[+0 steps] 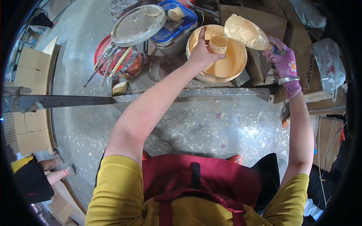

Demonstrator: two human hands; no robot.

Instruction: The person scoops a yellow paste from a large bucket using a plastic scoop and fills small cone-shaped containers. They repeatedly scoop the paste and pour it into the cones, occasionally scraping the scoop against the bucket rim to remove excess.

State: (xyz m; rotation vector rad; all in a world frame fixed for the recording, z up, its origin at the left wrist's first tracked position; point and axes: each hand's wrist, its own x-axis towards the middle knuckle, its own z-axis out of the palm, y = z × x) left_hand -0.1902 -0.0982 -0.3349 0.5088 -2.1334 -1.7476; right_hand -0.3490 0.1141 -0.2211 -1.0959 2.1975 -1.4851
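Observation:
A round white bucket (190, 49) of cream-coloured liquid (222, 69) stands in front of me. Over its opening, my bare left hand (203, 55) is closed around a small cream-coated cup (218, 44), with the index finger pointing away from me. My right hand (284, 66) wears a pink-purple glove with a flower on it. It grips the narrow end of a glossy cream-coated piece (247, 32), rounded and wider at the far end. That piece hangs tilted above the bucket's far right rim. Its exact kind is unclear.
Left of the bucket are a red pail (132, 66) with several brushes (120, 62), a round grey-white lid (138, 24) and a blue-rimmed container (175, 32). A metal bar (68, 101) crosses nearer me. Cardboard (264, 19) and a plastic bag (329, 64) lie right. Another person's legs (56, 175) show lower left.

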